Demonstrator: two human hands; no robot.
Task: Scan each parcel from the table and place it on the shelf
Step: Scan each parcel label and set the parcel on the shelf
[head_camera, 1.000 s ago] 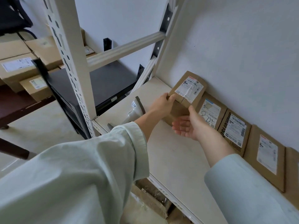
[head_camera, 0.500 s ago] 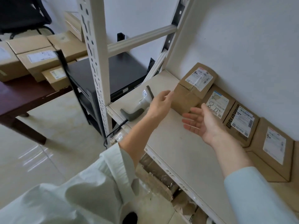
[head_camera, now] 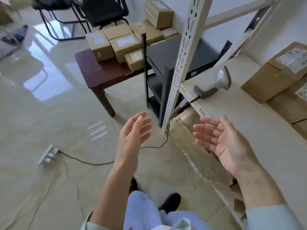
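Observation:
My left hand (head_camera: 134,132) and my right hand (head_camera: 221,141) are both empty, fingers spread, held in the air in front of the shelf's corner post. A cardboard parcel (head_camera: 275,71) with a white label leans against the wall on the cream shelf board (head_camera: 249,117), at the far right. The grey barcode scanner (head_camera: 216,83) lies on the shelf near its left edge, its cable hanging off the front. Several more brown parcels (head_camera: 123,43) are stacked on the dark red table (head_camera: 103,75) further back, beyond both hands.
The white perforated shelf post (head_camera: 182,52) stands between me and the table. A black low rack (head_camera: 159,67) sits beside the table. A power strip (head_camera: 48,154) and black cables lie on the glossy floor. Black chairs (head_camera: 99,10) stand at the back.
Both hands let go of the parcel on the shelf and drew back toward me. My view has swung left and down, from the shelf toward the table and the floor.

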